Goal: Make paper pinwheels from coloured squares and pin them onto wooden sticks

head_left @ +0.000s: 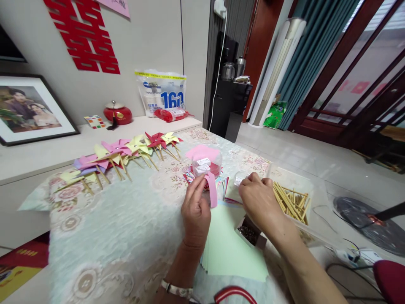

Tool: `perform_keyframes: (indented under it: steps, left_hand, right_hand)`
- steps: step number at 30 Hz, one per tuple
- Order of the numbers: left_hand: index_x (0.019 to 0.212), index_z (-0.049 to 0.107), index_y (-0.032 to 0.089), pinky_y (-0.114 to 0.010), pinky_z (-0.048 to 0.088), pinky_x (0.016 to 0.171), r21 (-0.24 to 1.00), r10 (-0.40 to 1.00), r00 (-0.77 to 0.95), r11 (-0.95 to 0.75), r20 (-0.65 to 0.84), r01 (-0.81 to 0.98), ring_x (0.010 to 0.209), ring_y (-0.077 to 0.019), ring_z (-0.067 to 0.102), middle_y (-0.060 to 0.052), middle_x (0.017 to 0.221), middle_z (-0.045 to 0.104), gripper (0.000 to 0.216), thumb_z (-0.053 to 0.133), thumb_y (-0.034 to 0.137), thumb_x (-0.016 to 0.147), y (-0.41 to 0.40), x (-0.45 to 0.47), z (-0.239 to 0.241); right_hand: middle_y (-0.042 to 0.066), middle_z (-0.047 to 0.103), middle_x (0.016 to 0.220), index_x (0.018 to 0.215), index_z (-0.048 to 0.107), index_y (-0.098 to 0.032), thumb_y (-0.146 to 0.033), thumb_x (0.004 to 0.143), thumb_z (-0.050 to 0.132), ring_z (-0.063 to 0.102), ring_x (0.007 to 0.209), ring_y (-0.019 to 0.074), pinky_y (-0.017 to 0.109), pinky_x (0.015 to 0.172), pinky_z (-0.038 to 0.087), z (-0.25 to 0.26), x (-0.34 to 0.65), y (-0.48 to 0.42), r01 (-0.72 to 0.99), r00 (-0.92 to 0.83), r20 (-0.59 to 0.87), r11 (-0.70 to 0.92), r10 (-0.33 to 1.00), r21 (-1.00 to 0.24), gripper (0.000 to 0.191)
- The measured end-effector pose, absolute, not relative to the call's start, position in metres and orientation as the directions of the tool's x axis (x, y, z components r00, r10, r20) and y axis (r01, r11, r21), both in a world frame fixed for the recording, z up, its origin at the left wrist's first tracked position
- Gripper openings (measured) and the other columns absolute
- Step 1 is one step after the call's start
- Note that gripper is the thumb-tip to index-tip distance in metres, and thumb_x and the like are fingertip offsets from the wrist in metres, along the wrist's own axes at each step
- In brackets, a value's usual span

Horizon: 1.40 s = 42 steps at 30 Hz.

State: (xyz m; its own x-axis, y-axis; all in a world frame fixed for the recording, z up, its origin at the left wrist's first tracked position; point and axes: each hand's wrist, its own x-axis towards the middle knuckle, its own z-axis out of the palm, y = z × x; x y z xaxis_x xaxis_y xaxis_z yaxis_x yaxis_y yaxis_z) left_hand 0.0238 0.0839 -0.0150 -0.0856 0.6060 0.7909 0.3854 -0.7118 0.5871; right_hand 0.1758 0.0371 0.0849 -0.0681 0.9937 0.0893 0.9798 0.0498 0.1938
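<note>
My left hand (195,210) pinches a folded pink paper piece (211,188) between thumb and fingers above the table. My right hand (257,198) is closed just to the right, fingertips pressed together near a small clear lid (239,177); what they grip is too small to name. Below both hands lies a stack of light green paper sheets (228,249). A small open box of dark pins (249,233) sits under my right wrist. Behind the pink piece stands a clear container with pink paper and white labels (204,162).
A row of finished paper pinwheels (126,152) on sticks lies across the table's far left. A clear tray of wooden sticks (289,202) sits at the right. Red scissor handles (234,293) show at the bottom edge. A fan base (363,219) stands on the floor.
</note>
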Motion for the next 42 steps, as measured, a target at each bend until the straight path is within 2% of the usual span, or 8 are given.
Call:
perform_keyframes:
  steps: [8,13,16,19,23,27,35,42]
  left_hand:
    - [0.113,0.073,0.023,-0.041,0.046,0.109,0.825,0.818,-0.186,-0.562,0.545,-0.056,0.123,-0.0212,0.060,-0.006,0.127,0.068,0.034,0.053,0.012,0.088,0.091,0.017,-0.008]
    - [0.111,0.074,0.022,-0.042,0.055,0.097,0.736,0.991,-0.032,-0.120,0.133,-0.666,0.120,-0.0296,0.062,-0.007,0.126,0.070,0.036,0.071,0.017,0.076,0.092,0.008,0.012]
    - [0.109,0.075,0.024,-0.047,0.056,0.096,0.644,0.997,0.052,0.005,0.054,-0.765,0.114,-0.0302,0.066,-0.006,0.117,0.075,0.028,0.069,0.027,0.081,0.092,-0.001,0.021]
    - [0.108,0.074,0.025,-0.051,0.054,0.098,0.581,0.990,0.132,0.084,0.040,-0.810,0.116,-0.0311,0.065,-0.006,0.116,0.075,0.025,0.061,0.032,0.088,0.092,-0.007,0.026]
    - [0.109,0.073,0.019,-0.052,0.054,0.097,0.559,0.972,0.233,0.182,0.022,-0.809,0.114,-0.0335,0.066,-0.010,0.110,0.076,0.028,0.062,0.029,0.086,0.083,-0.008,0.030]
    - [0.113,0.072,0.014,-0.049,0.050,0.103,0.575,0.976,0.218,0.184,-0.011,-0.797,0.114,-0.0317,0.066,-0.012,0.111,0.075,0.032,0.064,0.021,0.083,0.067,-0.010,0.030]
    - [0.121,0.068,0.011,-0.049,0.040,0.112,0.412,0.957,0.282,0.286,-0.072,-0.865,0.129,-0.0328,0.055,-0.019,0.130,0.066,0.054,0.054,0.054,0.091,0.044,-0.010,0.026]
    - [0.116,0.071,0.015,-0.043,0.045,0.105,0.651,0.988,0.152,0.103,0.019,-0.752,0.116,-0.0295,0.064,-0.012,0.113,0.076,0.042,0.077,0.025,0.076,0.040,0.003,0.019]
  right_hand:
    - [0.014,0.074,0.096,0.085,0.073,-0.015,-0.001,0.087,0.053,0.056,0.104,0.0322,0.044,0.083,0.033,0.085,0.171,0.035,0.986,-0.093,0.119,0.075,0.989,0.148,0.025]
    - [0.013,0.065,0.129,0.125,0.063,-0.017,-0.020,0.099,0.046,0.056,0.118,0.0277,0.044,0.096,0.043,0.090,0.169,0.033,0.887,-0.101,0.449,0.284,0.888,-0.363,0.031]
    - [0.011,0.060,0.137,0.142,0.049,-0.023,-0.038,0.099,0.051,0.062,0.115,0.0245,0.042,0.096,0.048,0.088,0.164,0.036,0.569,-0.013,0.346,0.291,0.938,-0.769,0.046]
    - [0.013,0.058,0.140,0.152,0.035,-0.025,-0.042,0.090,0.063,0.064,0.113,0.0246,0.041,0.094,0.050,0.082,0.156,0.041,0.139,-0.054,0.126,0.133,0.990,-0.981,0.070]
    - [0.006,0.073,0.098,0.154,0.030,-0.019,-0.034,0.073,0.080,0.070,0.090,0.0227,0.038,0.082,0.052,0.072,0.145,0.046,-0.230,-0.058,0.017,0.003,0.998,-0.973,0.096]
    - [-0.005,0.066,0.067,0.148,0.039,-0.012,-0.026,0.061,0.089,0.063,0.064,0.0152,0.030,0.070,0.048,0.066,0.141,0.048,-0.332,0.025,-0.023,-0.013,0.999,-0.943,0.102]
    - [-0.002,0.071,0.071,0.129,0.060,-0.015,-0.023,0.057,0.092,0.060,0.060,0.0121,0.025,0.062,0.046,0.061,0.144,0.055,-0.429,0.112,-0.036,0.015,0.993,-0.903,0.079]
    - [0.004,0.077,0.086,0.119,0.068,-0.017,-0.027,0.056,0.092,0.067,0.076,0.0173,0.028,0.074,0.051,0.054,0.140,0.054,-0.380,0.061,-0.055,-0.028,0.997,-0.924,0.068]
